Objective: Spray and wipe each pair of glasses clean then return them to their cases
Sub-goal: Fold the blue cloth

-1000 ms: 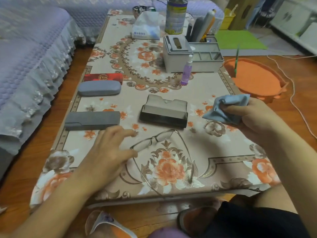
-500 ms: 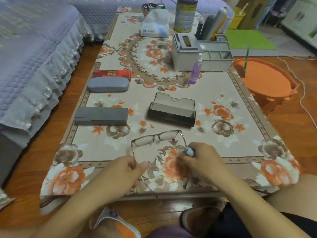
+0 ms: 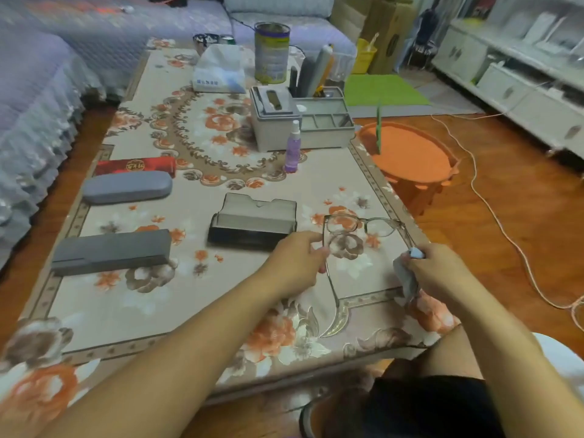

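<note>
Open dark plastic case (image 3: 252, 224) sat mid table (image 3: 196, 298); thin-framed glasses (image 3: 363, 227) just right of it. Three closed cases lined the left edge: red cylindrical case (image 3: 136, 165) farthest, grey oval case (image 3: 126, 186), grey rectangular case (image 3: 109, 251) nearest. Purple spray bottle (image 3: 293, 148) stood behind the open case.

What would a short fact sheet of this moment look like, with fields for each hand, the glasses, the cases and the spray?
left hand: holds the glasses by their left temple arm
right hand: grips the blue cloth and the right temple arm
glasses: unfolded, held above the table
open case: dark, lid up, empty
closed cases: grey oval case, grey box case, red case
spray bottle: purple, upright, untouched
</note>
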